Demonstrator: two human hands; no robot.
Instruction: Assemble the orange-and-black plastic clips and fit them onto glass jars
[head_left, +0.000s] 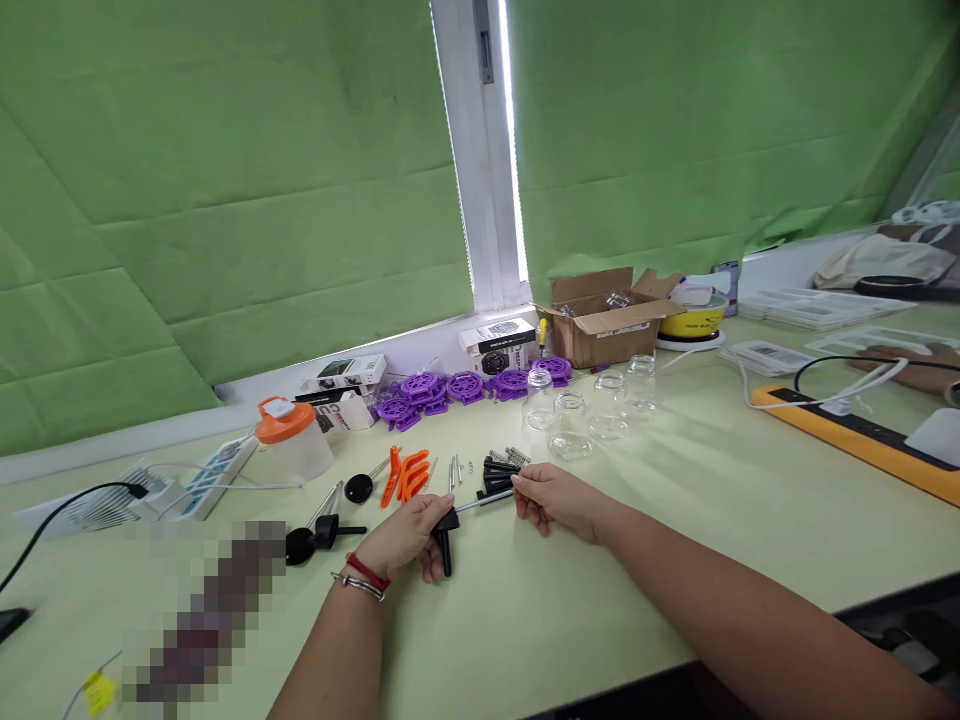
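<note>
My left hand is closed on a black plastic part with a stem hanging below the fingers. A thin metal rod runs from that part toward my right hand, whose thumb and fingers pinch around its far end. Just beyond the rod lie several black tapered pieces and small springs. Orange plastic handles and loose metal pins are left of them. Black round parts with rods and a black cup-shaped piece rest near my left wrist.
Glass jars stand beyond my right hand. Purple plastic frames lie before small boxes and an open carton. An orange-lidded container stands left; an orange power strip and another person's hand are right.
</note>
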